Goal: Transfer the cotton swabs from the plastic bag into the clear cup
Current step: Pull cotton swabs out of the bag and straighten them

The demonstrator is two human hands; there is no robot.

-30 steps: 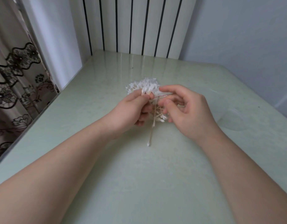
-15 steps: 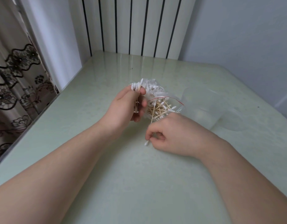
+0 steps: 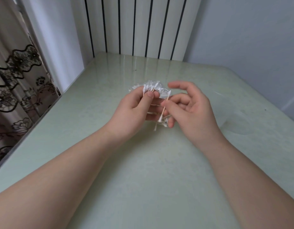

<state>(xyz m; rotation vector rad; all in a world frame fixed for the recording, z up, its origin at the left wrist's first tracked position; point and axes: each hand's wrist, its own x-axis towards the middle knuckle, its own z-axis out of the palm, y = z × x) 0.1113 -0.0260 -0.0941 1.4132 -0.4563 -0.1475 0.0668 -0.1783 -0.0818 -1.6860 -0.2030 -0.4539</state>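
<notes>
Lifted off the table since half a second ago, the right hand [image 3: 191, 111] now pinches one swab [image 3: 164, 106] between thumb and forefinger, other fingers spread, just beside the left hand [image 3: 136, 111]. That swab stands nearly upright. The left hand clamps a bunch of swabs [image 3: 150, 88] and the bag [image 3: 162, 119]. The cup [image 3: 229, 116], faint, lies right of the right hand, the nearer one.

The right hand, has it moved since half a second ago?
Yes. The right hand has come up off the table and away from the person, toward the striped wall, and now pinches one swab beside the left hand.
</notes>
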